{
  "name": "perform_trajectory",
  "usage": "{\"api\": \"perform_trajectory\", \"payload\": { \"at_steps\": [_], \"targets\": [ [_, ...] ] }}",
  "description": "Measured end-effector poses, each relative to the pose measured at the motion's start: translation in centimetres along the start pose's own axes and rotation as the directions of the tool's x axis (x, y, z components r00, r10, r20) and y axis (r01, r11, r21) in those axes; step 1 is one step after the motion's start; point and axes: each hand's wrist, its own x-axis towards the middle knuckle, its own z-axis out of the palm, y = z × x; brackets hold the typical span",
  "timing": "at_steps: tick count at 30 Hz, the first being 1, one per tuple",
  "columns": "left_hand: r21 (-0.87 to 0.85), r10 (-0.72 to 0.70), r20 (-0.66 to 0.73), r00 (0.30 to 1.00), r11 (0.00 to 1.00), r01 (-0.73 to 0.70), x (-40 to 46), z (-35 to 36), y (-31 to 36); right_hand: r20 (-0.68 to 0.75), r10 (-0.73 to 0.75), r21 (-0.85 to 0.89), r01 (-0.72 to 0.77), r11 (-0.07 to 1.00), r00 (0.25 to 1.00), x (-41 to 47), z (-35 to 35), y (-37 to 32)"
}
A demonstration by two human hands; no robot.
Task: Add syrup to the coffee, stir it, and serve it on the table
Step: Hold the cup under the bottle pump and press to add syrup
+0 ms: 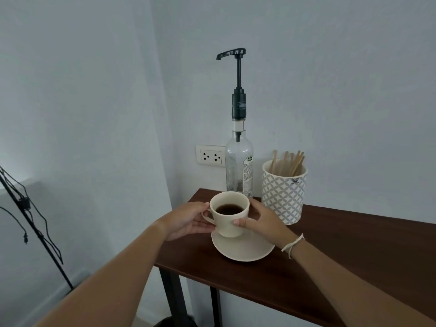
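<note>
Both hands' grip [188, 220] [259, 220], smooth cup [230, 226], seemingly ceramic

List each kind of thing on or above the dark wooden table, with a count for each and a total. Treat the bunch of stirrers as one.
Cream ceramic coffee cup: 1
Cream round saucer: 1
Clear glass syrup bottle with black pump: 1
White patterned holder: 1
Bunch of wooden stirrers: 1
Total: 5

I see two long bare arms reaching out from the bottom of my view. No sleeves cover them. The left hand [188, 220] wears nothing, no ring and no watch. By the right hand [264, 223], a thin white string bracelet [292, 245] goes around the wrist, tied in a small knot with loose ends sticking out. The fingernails look short and plain.
</note>
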Motion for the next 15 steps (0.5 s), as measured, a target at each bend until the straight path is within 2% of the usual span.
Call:
{"api": "perform_trajectory", "payload": {
  "at_steps": [9, 15],
  "targets": [
    [0.102, 0.128, -0.014, 0.992, 0.987, -0.126, -2.4, -3.8, 8.7, -0.116, -0.139, -0.009, 0.139, 0.990, 0.984, 4.4, 0.6, -7.6],
    [0.090, 0.186, -0.052, 0.981, 0.979, -0.180, -3.7, -4.5, 13.4, -0.100, -0.191, -0.044, 0.187, 0.981, 0.977, 6.3, -0.6, -12.4]
  ]
}}
